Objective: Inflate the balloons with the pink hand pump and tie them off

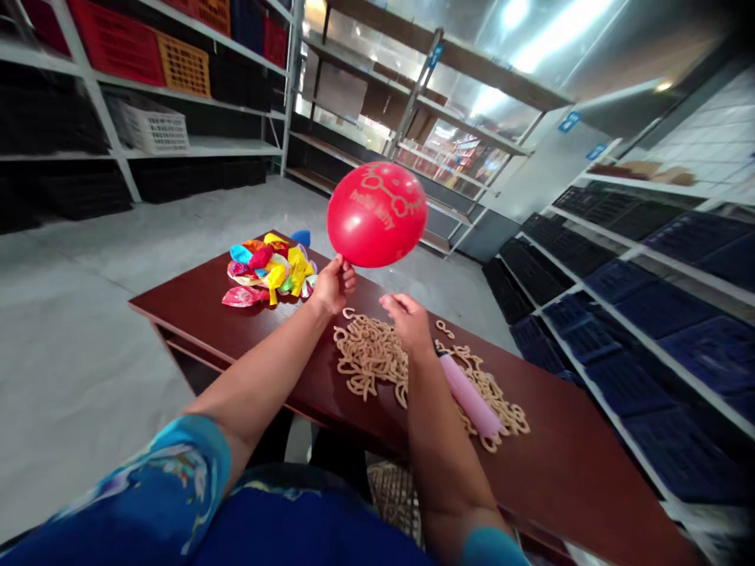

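A blown-up red balloon [376, 214] with white print floats just above the dark red table [578, 464]. My left hand [333, 284] pinches its neck from below, fingers closed. My right hand [408, 321] hovers beside it, over a heap of tan hook-shaped clips [369, 355], its fingers curled; whether anything is in them I cannot make out. A pink pump tube [470, 395] lies on the clips right of my right forearm. A pile of flat coloured balloons [270, 269] rests at the table's far left end.
Metal shelving with red, orange, white and black crates [154, 126] lines the left wall. Dark blue crates [666, 346] fill racks on the right. Grey concrete floor [88, 330] surrounds the table. A blue object [300, 237] lies behind the balloon pile.
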`<state>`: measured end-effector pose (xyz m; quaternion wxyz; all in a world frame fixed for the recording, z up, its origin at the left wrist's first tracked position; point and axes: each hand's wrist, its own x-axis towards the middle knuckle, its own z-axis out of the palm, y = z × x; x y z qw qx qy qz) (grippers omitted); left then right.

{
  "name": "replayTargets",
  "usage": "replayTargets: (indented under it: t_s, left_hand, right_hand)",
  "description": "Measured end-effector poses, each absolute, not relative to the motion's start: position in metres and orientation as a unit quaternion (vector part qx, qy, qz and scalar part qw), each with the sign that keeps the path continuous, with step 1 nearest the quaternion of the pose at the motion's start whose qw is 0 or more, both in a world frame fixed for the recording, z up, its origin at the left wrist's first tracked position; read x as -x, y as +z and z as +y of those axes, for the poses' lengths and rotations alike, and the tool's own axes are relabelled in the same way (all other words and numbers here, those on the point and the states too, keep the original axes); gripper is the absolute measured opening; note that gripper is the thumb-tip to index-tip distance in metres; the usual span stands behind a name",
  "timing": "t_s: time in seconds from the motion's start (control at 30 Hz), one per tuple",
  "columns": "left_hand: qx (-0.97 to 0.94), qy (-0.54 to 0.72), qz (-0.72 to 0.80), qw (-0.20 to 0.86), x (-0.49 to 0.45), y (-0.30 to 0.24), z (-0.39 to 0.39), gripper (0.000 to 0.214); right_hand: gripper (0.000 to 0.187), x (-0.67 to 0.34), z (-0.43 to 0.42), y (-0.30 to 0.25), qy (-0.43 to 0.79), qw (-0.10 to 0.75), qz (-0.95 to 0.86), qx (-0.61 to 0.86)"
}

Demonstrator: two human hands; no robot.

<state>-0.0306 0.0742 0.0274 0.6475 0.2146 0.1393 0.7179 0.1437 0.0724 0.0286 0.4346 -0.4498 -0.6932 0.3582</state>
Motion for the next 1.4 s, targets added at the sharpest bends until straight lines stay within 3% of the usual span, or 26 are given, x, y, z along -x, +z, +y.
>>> replayTargets:
  t_s: [0.2, 0.33, 0.4, 0.47, 0.6, 0.7, 0.87, 1.07, 1.2, 1.4]
  left_hand:
    - [-0.214, 0.697, 0.144, 0.669, 0.036, -0.022, 0.099, 0.023]
    - [-0.222, 0.679, 0.137, 0.687, 0.032, -0.027, 0.1, 0.021]
    - [-0.218, 0.667, 0.139, 0.699, 0.029, -0.023, 0.1, 0.022]
    - [-0.213, 0.656, 0.137, 0.711, 0.026, -0.019, 0.099, 0.022]
    - [-0.206, 0.638, 0.126, 0.731, 0.022, -0.014, 0.096, 0.021]
    - [-0.205, 0.618, 0.134, 0.748, 0.019, -0.013, 0.093, 0.02]
    - [-0.239, 0.595, 0.196, 0.742, 0.009, -0.012, 0.087, 0.02]
    - [-0.328, 0.582, 0.266, 0.695, -0.01, -0.015, 0.078, 0.029]
    - [-0.446, 0.562, 0.335, 0.611, -0.02, -0.022, 0.074, 0.032]
    - [-0.532, 0.585, 0.395, 0.468, -0.02, -0.024, 0.074, 0.025]
  right_hand:
    - [0.02, -0.147, 0.083, -0.006, 0.105, 0.271, -0.835, 0.467]
    - [0.014, -0.138, 0.082, -0.018, 0.04, 0.167, -0.865, 0.472]
    - [0.012, -0.137, 0.081, -0.017, 0.064, 0.194, -0.862, 0.465]
    - [0.015, -0.139, 0.081, -0.014, 0.13, 0.297, -0.828, 0.458]
    - [0.02, -0.148, 0.078, -0.007, 0.354, 0.514, -0.641, 0.447]
    - [0.018, -0.15, 0.077, -0.003, 0.495, 0.575, -0.515, 0.399]
    - [0.018, -0.149, 0.076, -0.001, 0.535, 0.577, -0.492, 0.373]
    - [0.017, -0.146, 0.068, -0.003, 0.324, 0.485, -0.68, 0.445]
    - [0.02, -0.147, 0.067, -0.008, 0.233, 0.478, -0.696, 0.483]
    - [0.02, -0.145, 0.068, -0.006, 0.283, 0.511, -0.647, 0.49]
